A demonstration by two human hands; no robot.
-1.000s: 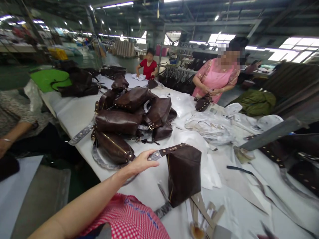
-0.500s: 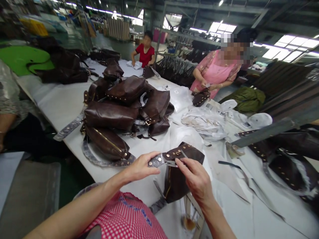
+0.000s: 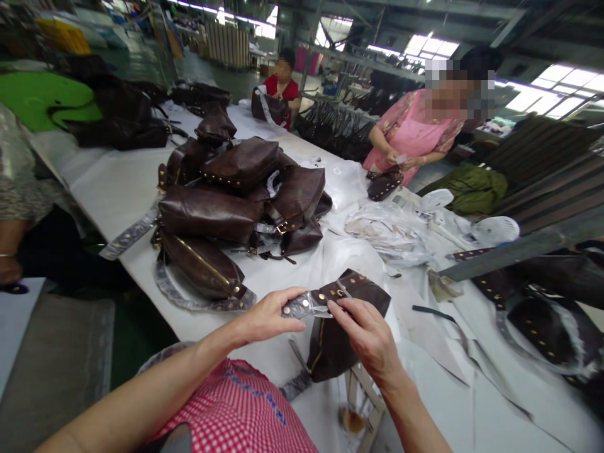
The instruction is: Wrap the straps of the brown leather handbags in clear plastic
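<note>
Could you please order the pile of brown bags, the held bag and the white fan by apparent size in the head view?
1. pile of brown bags
2. held bag, enlarged by nearness to the camera
3. white fan, farther away, so its real size is unsure

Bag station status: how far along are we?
Looks done: a pile of brown bags stacked on the table, some straps film-wrapped. In hand: left hand and right hand both pinch the studded strap of one brown bag, its end in clear film. Probably left: loose bags lying at the table's right side.
</note>
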